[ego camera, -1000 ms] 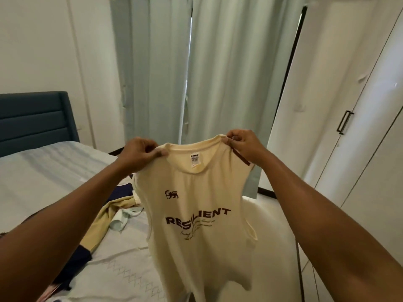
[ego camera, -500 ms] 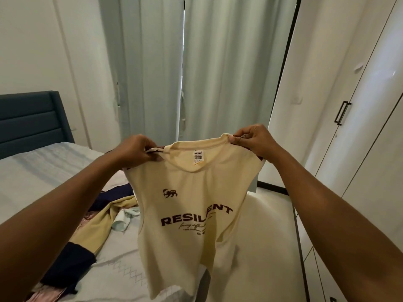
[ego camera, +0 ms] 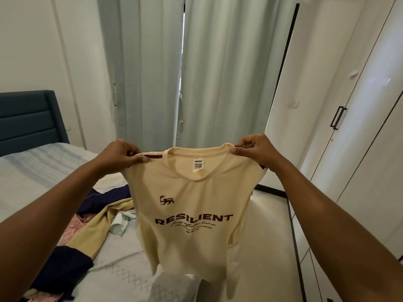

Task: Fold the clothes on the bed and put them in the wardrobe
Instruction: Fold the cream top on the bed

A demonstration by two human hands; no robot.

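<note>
so, cream shirt (ego camera: 192,216) held up in the air over the bed (ego camera: 122,277) edge | left hand (ego camera: 118,156) pinching one shoulder | right hand (ego camera: 254,149) pinching the other | more clothes (ego camera: 87,234) heaped on bed | wardrobe (ego camera: 357,131) doors closed at right

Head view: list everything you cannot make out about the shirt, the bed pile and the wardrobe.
All in the head view.
Cream RESILIENT shirt: back faces away; script under the print too small to read.
Neck label: text too small.
Clothes pile on the bed: partly behind the left forearm and the shirt; piece count unclear.
Wardrobe: doors shut, inside hidden; right edge cuts it off.
</note>
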